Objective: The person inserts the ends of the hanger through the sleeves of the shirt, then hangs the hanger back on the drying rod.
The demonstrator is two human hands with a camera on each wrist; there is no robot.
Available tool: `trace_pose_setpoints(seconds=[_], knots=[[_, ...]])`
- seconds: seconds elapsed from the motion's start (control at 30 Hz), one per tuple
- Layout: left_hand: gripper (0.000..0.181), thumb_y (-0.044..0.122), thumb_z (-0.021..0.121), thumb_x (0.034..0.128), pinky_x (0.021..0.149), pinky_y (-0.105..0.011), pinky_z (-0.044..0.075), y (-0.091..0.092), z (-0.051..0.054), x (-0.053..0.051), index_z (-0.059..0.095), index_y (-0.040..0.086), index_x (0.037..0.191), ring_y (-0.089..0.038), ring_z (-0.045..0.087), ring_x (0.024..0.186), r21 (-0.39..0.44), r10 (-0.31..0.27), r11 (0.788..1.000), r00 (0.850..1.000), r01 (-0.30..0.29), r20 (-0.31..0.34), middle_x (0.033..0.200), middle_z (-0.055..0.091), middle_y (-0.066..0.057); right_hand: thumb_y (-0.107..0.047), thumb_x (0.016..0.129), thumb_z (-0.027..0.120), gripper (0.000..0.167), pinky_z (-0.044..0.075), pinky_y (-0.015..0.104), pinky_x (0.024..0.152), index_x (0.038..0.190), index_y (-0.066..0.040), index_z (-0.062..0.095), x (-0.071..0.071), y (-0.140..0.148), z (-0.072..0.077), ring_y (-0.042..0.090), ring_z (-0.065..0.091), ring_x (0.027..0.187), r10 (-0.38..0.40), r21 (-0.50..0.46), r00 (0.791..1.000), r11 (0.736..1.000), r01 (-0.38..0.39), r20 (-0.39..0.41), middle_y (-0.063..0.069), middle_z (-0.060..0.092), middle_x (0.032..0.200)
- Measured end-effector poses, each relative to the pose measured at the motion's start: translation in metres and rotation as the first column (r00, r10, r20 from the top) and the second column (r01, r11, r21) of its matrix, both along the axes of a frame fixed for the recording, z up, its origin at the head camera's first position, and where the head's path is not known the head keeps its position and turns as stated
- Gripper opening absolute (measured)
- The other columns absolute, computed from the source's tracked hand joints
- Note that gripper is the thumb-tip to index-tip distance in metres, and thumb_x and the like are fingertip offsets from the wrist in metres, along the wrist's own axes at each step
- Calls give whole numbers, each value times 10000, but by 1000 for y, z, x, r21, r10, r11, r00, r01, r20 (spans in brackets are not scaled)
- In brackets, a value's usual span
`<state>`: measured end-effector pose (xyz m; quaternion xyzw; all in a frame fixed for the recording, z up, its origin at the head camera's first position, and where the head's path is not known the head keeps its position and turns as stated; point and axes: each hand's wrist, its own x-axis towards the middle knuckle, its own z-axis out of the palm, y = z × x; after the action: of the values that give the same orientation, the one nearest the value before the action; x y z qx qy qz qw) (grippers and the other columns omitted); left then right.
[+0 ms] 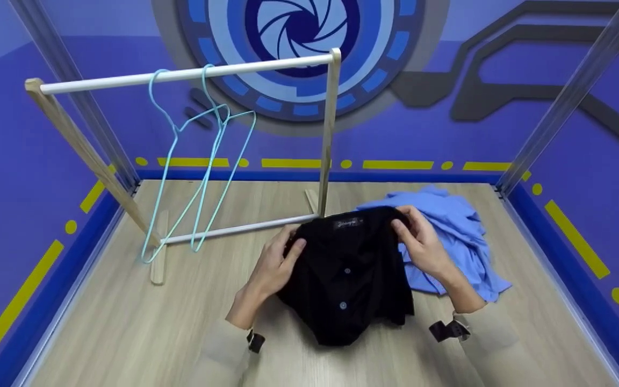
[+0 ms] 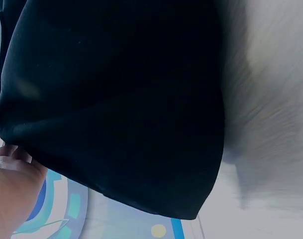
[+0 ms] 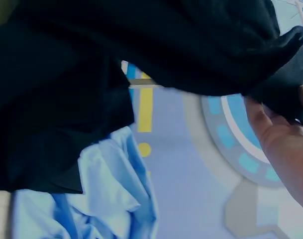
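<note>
Both hands hold up a black button-up garment [image 1: 350, 274] with a neck label and pale buttons, its lower part hanging down over the table. At its upper left edge, the left hand [image 1: 274, 263] pinches the cloth, thumb in front. The right hand [image 1: 422, 242] grips the upper right edge the same way. In the left wrist view the black cloth [image 2: 116, 99] fills most of the picture, with part of the left hand [image 2: 17, 189] at its edge. The right wrist view shows the right hand [image 3: 283, 139] holding a bunched fold.
A crumpled light blue garment [image 1: 449, 231] lies on the table [image 1: 100, 322], behind and right of the black one. On the left stands a wooden rack with a white rail [image 1: 266, 65]. Light blue hangers [image 1: 167, 166] hang from it. Blue patterned walls [image 1: 406, 134] enclose the table.
</note>
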<state>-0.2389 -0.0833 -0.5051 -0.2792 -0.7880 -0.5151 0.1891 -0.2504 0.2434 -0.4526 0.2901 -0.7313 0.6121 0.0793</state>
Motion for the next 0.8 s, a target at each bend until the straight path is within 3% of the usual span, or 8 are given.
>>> trace_pose_setpoints(seconds=[0.13, 0.33, 0.43, 0.63, 0.8], knots=[[209, 189, 548, 1082, 828, -367, 509, -2, 0, 0, 607, 112, 1267, -151, 605, 971, -7, 9, 1000, 1000, -8, 15, 1069, 633, 26, 41, 1049, 517, 196, 427, 270, 633, 1234, 83, 563, 0, 4, 9, 172, 498, 711, -33, 81, 999, 996, 34, -12, 142, 557, 943], [210, 156, 568, 1069, 751, -342, 515, -5, 1, -3, 600, 78, 1262, -168, 608, 915, -5, 25, 1000, 1000, -25, 14, 1041, 630, 3, 96, 991, 593, 244, 476, 238, 728, 1235, 81, 597, -1, 10, 17, 165, 567, 889, -27, 123, 1000, 992, 28, -15, 160, 607, 1134], [242, 173, 573, 1069, 768, -351, 522, -6, 1, -3, 601, 75, 1288, -170, 616, 931, -16, 16, 1000, 999, -16, 35, 1070, 640, -14, 140, 960, 609, 239, 499, 220, 741, 1192, 86, 623, -2, 11, 20, 148, 603, 935, -62, 117, 997, 991, 66, -37, 162, 631, 1115], [268, 224, 585, 1067, 821, -365, 512, -8, -1, -4, 612, 98, 1302, -159, 618, 957, -51, -40, 998, 992, 46, 123, 1068, 651, 7, 113, 961, 632, 195, 514, 207, 738, 1149, 67, 659, -2, 9, 28, 145, 637, 925, -162, 152, 984, 973, 172, -77, 150, 667, 1073], [299, 293, 566, 1076, 891, -379, 507, -12, -5, -4, 623, 110, 1304, -152, 636, 1002, -90, -72, 991, 969, 95, 236, 1085, 675, 23, 130, 964, 612, 167, 514, 210, 740, 1124, 101, 650, 5, 2, 45, 176, 642, 931, -193, 161, 973, 964, 212, -128, 171, 668, 1050]])
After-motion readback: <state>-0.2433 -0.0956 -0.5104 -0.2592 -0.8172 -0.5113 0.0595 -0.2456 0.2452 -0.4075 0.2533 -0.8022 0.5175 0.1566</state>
